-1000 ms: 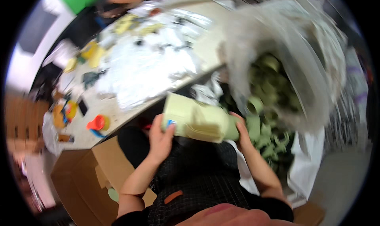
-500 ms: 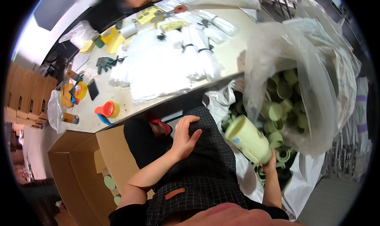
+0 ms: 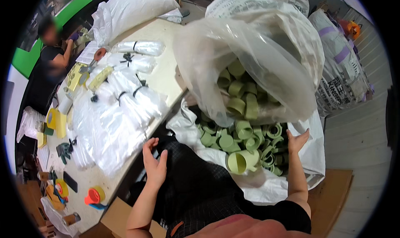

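My left hand (image 3: 155,165) is held up with its fingers apart over my dark checked apron, near the table edge, and holds nothing. On the right, my right hand (image 3: 297,141) spreads its thumb and fingers over the rim of an open white woven sack (image 3: 310,152); nothing is in it. In that sack lies a heap of green plastic pipe fittings (image 3: 227,142). A larger pale green tube-shaped piece (image 3: 243,161) rests on its side at the near edge, its open mouth toward the left. Behind it, a clear plastic bag (image 3: 200,50) stands open with more green fittings (image 3: 236,104) inside.
The table (image 3: 166,38) at left bears clear plastic bags (image 3: 112,121), a tape dispenser (image 3: 95,195), a phone (image 3: 70,181) and a glove (image 3: 63,152). A cardboard box (image 3: 121,217) stands below. A co-worker (image 3: 54,46) is at the far left. Full sacks (image 3: 337,67) stand at right.
My view has swung right. My right hand has let go of the large pale green tube-shaped piece, which now lies on the sack's near edge. My left hand stays empty and raised.
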`<state>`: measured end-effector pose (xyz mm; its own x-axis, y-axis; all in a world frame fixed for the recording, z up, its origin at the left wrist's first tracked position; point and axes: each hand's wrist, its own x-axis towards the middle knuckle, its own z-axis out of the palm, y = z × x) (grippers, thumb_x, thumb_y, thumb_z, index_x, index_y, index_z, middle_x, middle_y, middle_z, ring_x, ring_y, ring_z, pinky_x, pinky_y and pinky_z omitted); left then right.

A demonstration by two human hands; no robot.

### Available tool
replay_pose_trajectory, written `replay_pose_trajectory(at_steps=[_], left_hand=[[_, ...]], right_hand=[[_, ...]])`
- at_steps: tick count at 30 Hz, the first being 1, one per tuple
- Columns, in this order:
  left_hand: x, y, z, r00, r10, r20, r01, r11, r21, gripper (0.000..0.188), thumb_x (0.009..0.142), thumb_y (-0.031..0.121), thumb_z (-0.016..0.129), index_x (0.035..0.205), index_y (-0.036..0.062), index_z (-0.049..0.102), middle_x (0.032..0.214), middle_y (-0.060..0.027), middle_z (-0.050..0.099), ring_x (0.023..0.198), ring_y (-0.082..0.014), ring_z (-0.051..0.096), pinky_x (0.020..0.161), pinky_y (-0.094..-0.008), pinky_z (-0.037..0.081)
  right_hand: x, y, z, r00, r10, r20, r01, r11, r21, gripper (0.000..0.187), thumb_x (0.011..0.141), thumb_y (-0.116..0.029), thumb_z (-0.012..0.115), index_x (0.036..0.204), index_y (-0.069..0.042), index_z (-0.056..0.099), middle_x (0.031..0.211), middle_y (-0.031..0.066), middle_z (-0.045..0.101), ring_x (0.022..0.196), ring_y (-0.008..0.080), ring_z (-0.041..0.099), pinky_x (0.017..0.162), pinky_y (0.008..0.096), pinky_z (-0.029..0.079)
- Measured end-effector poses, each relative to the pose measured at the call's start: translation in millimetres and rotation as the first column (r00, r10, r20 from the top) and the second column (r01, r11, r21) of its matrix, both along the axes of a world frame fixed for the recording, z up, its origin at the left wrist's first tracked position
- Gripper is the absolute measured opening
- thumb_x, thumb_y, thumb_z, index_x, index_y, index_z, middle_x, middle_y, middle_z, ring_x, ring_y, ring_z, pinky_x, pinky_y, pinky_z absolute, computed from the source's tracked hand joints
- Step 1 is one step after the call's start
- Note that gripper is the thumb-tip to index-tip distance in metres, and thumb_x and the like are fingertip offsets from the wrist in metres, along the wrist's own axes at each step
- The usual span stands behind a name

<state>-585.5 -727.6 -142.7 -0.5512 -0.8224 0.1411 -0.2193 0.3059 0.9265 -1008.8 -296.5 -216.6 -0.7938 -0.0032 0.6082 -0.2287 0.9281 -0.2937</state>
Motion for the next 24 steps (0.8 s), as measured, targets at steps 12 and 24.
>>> replay_pose_trajectory(at_steps=[12,24], left_hand=[[-278,-60,169,0.852,-0.518,-0.078,0.413,0.756,-0.508,0.119,0.060,0.033,0.093,0.147,-0.0046,0.021,0.155,-0.0302,0.024,0.144,-0.0486,0.024,0.115,-0.0665,0.018],[-473,-183,183,0.813,-0.576,0.087,0.559,0.813,0.162,0.069,0.072,0.003,0.067,0.137,0.0004,0.045,0.116,-0.0212,0.065,0.108,-0.0403,0.061,0.101,-0.0403,0.046]], right_hand=[[-210,-110,83,0.890,-0.161,-0.427,-0.056,0.890,-0.453,0.068,0.079,-0.029,0.073,0.135,0.001,0.050,0.141,0.0200,0.052,0.130,0.0363,0.049,0.108,0.0444,0.041],[-249,-377,356,0.889,0.403,-0.218,-0.453,0.705,-0.545,0.065,0.080,-0.028,0.073,0.134,0.001,0.051,0.135,0.0181,0.054,0.126,0.0330,0.050,0.107,0.0427,0.039]])
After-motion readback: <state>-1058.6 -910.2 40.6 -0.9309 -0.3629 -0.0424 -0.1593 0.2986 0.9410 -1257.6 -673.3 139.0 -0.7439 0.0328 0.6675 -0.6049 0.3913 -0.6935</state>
